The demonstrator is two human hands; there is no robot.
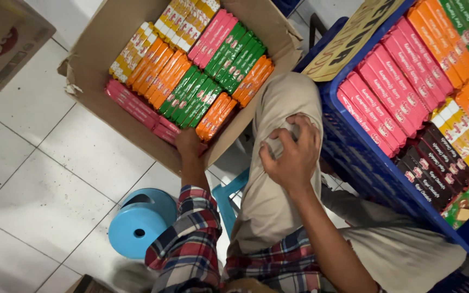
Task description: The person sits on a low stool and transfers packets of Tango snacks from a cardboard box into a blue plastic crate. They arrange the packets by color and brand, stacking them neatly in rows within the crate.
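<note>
white tiled floor (55,163), pretty crowded
a big open cardboard box (99,43) sits on it, a blue crate (365,168) on the right, a small round light-blue stool (139,222) near the bottom, and part of another cardboard box (4,43) in the top left corner

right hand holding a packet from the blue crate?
No, the right hand rests empty on the person's knee, beside the blue crate, not in it.
</note>
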